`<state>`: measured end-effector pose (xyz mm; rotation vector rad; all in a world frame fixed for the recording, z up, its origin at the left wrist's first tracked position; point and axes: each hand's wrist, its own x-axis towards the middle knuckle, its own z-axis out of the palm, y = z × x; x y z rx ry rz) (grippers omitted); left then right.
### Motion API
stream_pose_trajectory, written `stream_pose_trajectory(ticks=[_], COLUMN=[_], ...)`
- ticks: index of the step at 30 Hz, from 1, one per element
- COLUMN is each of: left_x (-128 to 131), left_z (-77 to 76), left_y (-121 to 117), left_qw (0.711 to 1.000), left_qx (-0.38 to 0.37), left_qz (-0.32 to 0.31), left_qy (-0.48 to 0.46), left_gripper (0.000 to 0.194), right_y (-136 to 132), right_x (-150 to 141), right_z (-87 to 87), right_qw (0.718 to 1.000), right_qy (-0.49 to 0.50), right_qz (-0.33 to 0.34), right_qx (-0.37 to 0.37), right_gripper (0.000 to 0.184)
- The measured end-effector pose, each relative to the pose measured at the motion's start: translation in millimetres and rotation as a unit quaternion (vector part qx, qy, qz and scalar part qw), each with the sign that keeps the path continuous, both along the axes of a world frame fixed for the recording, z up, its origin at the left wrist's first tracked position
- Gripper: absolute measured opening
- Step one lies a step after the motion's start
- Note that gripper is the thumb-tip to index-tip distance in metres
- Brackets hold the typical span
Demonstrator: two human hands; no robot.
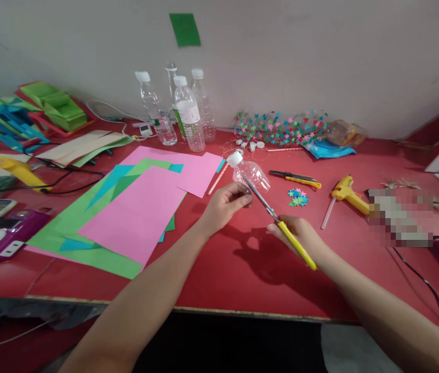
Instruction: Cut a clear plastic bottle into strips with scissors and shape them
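Red worktop (pixel 219 280) runs wall to wall under a plain pale wall, and it's pretty crowded. Biggest thing on it is the spread of coloured paper sheets (pixel 134 212), pink on top of green and teal, lying just to the left of the left hand's fingers. Further left of that is a stack of folded green and blue paper (pixel 54 106), well away from both hands. Straight beyond the fingers, up against the wall, stand four clear water bottles (pixel 186 111) with white caps. To the right of those there's a bag of little coloured stars (pixel 277 127).

Now the hands. Left hand (pixel 225 204) has its fingers curled shut around the cut-off end of a clear bottle top (pixel 250 173), white cap pointing away and to the left, held just above the worktop. Right hand (pixel 301 238) is wrapped closed around yellow-handled scissors (pixel 277 220), with the blades reaching up to the left and meeting the plastic right next to the left fingers.

Smaller stuff: a yellow glue gun (pixel 347 194) off to the right of the right hand, a yellow utility knife (pixel 297 178) just beyond the scissors, and a tiny pile of paper stars (pixel 298 197) between those two.
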<state>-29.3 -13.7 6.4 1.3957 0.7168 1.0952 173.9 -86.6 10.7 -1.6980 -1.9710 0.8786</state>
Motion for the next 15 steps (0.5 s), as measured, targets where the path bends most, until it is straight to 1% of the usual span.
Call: stream_pose_trajectory(ticks=[6,9,15], left_x=[0.9,0.4,0.5], left_z=[1.8,1.9,-2.5], left_y=[-1.9,-2.0,-1.0], left_qw=[1.000,1.000,0.998], left_qx=[0.012,0.016,0.041], left_qz=[0.011,0.013,0.012], left_qy=[0.009,0.009,0.050], left_gripper=[0.014,0.014,0.013], right_y=[-1.4,-1.6,-1.4], right_x=[-3.2,-4.9,-5.6], right_z=[-5.4,-3.1,3.1], right_qw=[0.999,0.999,1.000], right_qy=[0.034,0.038,0.019], right_qz=[-0.018,-0.016,-0.014], right_qx=[0.013,0.012,0.008], right_gripper=[0.055,0.056,0.053])
